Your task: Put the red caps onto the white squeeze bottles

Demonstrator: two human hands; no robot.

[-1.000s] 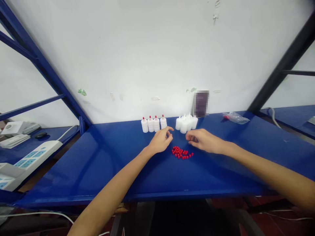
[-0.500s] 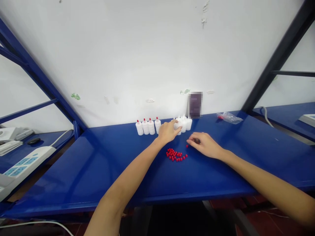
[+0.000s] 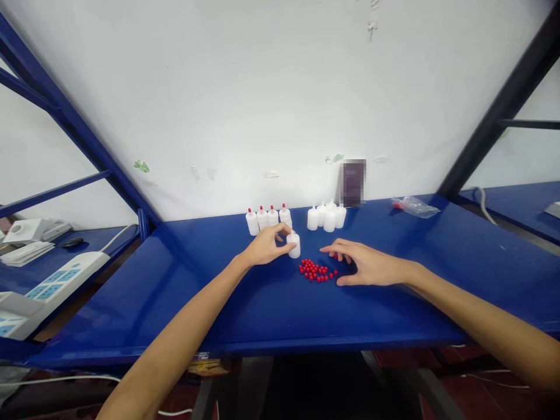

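Note:
My left hand is closed around a small white plastic bottle, upright above the blue table, its top partly covered by my fingers. My right hand hovers open at the right of the pile of small red caps, thumb and fingers spread. One red cap shows by its fingers; whether they touch it I cannot tell. Behind my left hand stands a row of white bottles with red caps. Further right, several white bottles without red caps stand in a cluster.
A clear plastic bag with something red in it lies at the back right of the blue table. A dark blurred rectangle leans on the wall. At left are a power strip and blue frame posts.
My left hand has brought a white bottle from the cluster leftward and nearer to me. My right hand has opened its fingers and come down beside the red caps.

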